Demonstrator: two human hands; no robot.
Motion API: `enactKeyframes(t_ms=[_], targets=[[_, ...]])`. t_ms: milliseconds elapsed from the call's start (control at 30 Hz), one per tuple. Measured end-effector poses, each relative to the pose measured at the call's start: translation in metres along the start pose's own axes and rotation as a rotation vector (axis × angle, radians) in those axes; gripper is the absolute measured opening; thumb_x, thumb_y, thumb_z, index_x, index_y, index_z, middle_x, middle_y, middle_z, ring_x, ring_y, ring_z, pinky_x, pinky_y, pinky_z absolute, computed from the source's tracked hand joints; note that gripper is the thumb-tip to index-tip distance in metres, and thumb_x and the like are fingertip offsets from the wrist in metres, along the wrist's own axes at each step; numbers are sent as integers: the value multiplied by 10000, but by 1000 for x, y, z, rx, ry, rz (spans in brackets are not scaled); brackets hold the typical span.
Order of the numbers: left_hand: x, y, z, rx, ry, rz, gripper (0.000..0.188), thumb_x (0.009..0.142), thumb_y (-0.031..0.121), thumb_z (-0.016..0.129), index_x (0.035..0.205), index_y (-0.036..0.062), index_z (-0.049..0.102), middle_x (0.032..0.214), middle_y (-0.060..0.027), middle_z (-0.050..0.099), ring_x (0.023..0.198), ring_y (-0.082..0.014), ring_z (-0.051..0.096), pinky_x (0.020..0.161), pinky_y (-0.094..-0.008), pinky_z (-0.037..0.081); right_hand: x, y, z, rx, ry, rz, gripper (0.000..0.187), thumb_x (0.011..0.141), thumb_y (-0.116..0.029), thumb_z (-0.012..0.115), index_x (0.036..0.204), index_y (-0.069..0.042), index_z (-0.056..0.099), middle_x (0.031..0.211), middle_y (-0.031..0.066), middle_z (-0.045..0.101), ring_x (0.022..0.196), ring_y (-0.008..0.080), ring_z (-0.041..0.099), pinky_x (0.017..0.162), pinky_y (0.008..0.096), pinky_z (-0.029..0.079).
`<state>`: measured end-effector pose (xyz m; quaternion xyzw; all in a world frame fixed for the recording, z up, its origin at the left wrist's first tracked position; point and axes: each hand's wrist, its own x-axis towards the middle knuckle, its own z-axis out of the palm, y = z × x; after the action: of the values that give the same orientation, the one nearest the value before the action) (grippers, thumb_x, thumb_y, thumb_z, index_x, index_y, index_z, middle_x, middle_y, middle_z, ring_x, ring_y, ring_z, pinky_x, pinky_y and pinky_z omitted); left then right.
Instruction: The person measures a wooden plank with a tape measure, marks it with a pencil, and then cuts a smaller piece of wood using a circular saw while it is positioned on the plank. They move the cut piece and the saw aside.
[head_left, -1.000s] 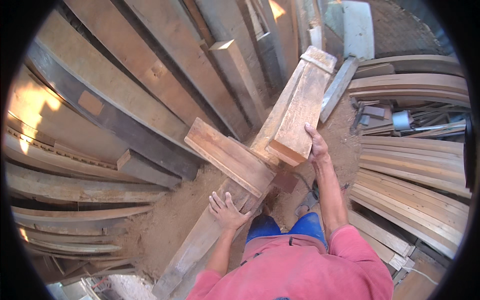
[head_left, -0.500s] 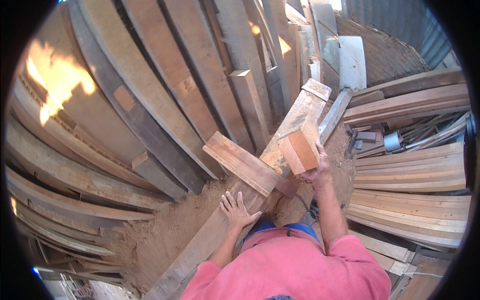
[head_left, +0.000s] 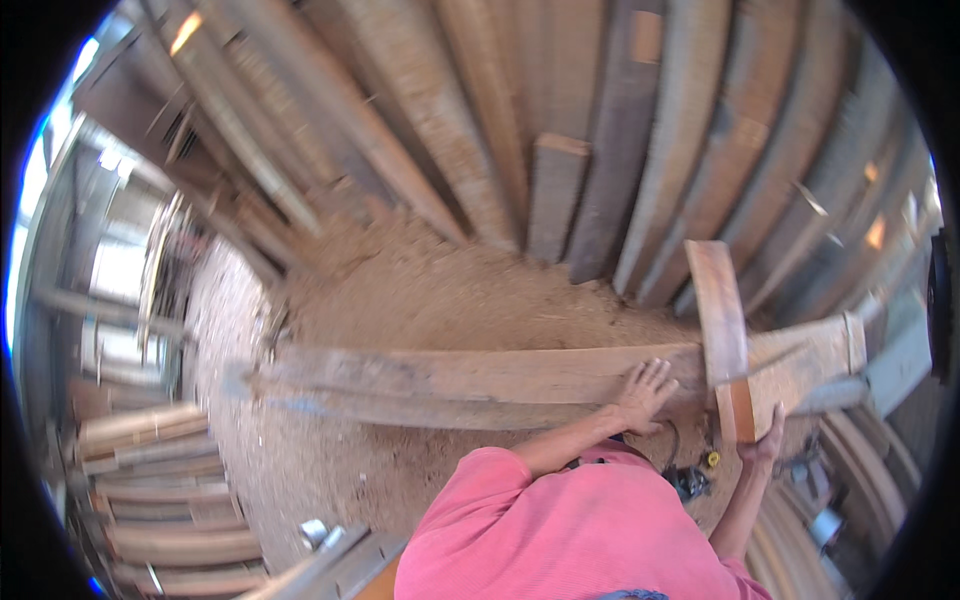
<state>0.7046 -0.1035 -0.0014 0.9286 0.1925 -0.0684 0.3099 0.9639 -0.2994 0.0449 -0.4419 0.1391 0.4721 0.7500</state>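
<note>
My left hand lies flat with fingers spread on a long, thick wooden beam that runs across in front of me. My right hand grips the near end of a squared wooden block, its cut end orange-brown. The fingers under the block are partly hidden. The block lies along the right end of the beam; whether it touches the beam I cannot tell. Between my hands and just beyond the block, a short board sits crosswise over the beam and sticks out past its far side.
Tall planks lean in a row along the far side. Stacked boards stand at the lower left, near a metal can. By my body lies a dark power tool on the sawdust-covered ground.
The view has swung left, so the beam now runs nearly level and more of the left side shows. My left hand stays on the beam; my right hand still grips the block.
</note>
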Motion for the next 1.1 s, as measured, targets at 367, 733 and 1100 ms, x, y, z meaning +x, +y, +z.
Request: enactKeyframes(t_ms=[367,733,1100], targets=[[-47,-13,20,-90,180,-99,1023,741,457,811,1546,35,342,1644,-252,210,1546,-394,144,1260,-520,110,13,-26,-18,-93,19,23,605,998,-525,520,1457,-130,500,1353,69,633,1198,300,626,993,484,518],[-42,6,7,-367,334,-373,941,858,499,705,1554,25,285,1593,-277,308,1495,-407,284,1215,-557,220,-51,-21,-14,-210,-173,-116,649,1000,-461,580,1484,-57,425,1388,121,572,1260,284,571,1050,447,482],[20,70,-53,-1622,722,6,941,891,500,753,1576,93,252,1472,-168,483,1353,-301,484,1125,-467,418,-125,-50,109,-1030,-580,-358,919,727,-330,789,1449,96,412,1304,237,576,1223,296,574,1021,404,492]])
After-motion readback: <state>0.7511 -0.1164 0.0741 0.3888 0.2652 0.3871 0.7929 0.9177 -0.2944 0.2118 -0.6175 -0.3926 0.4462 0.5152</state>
